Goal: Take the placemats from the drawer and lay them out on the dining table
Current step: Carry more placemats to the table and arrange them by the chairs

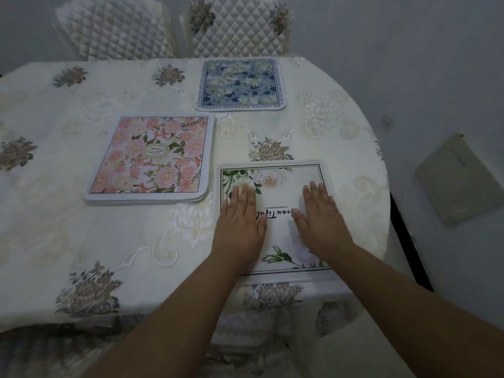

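A white placemat [281,227] with green leaves and black script lies at the table's near right edge. My left hand [241,216] rests flat on its left half, fingers together and extended. My right hand [319,214] lies flat on its right half the same way. Neither hand grips anything. A small stack of placemats with a pink floral one [154,156] on top sits to the left, in the middle of the table. A blue floral placemat [241,84] lies alone at the far edge.
The dining table [68,227] wears a cream floral tablecloth. Two quilted chairs [237,25] stand behind the far side. A beige mat [461,181] lies on the floor to the right. No drawer is in view.
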The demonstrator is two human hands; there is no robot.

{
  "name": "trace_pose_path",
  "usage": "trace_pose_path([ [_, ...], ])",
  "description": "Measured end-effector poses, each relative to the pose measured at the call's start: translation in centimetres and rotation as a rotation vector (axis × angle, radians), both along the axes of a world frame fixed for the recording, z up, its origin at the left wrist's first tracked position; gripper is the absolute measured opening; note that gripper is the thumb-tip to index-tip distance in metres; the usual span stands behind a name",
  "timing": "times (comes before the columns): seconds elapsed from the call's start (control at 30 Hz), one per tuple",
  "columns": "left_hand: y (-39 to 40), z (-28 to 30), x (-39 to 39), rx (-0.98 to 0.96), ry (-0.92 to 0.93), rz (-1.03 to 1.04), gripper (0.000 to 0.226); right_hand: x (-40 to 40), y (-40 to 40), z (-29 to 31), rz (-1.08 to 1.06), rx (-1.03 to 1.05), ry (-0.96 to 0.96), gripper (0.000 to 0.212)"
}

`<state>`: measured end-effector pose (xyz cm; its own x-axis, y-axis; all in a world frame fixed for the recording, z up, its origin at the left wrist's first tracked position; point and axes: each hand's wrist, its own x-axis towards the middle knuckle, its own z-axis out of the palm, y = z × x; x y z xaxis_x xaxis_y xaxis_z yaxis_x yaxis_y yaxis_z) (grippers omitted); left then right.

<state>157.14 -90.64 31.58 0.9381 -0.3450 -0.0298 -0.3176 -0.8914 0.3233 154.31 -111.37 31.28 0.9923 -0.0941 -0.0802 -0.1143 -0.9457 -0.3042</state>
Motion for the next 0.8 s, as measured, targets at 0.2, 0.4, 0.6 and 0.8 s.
trace_pose_path([
  [0.2, -3.2, -1.3, 6.3, 0.063, 0.064, -0.022, 0.066, 7.7, 1.5, -1.5, 0.052, -0.015, 0.067, 0.069],
  [0.4, -1.5, -3.0, 6.2, 0.099, -0.027, 0.077, 0.076, 7.1, -1.7, -2.9, -0.053, -0.091, -0.029, 0.073],
  [0.6, -0.9, -2.8, 5.8, 0.057, -0.016, 0.227, 0.078, 6.8, -3.3, -3.1, -0.23, -0.083, -0.036, 0.08],
  [0.8, 2.6, -2.0, 3.3, 0.005, 0.056, 0.196, 0.079, 7.1, -3.0, -2.8, -0.336, -0.084, 0.027, 0.086],
])
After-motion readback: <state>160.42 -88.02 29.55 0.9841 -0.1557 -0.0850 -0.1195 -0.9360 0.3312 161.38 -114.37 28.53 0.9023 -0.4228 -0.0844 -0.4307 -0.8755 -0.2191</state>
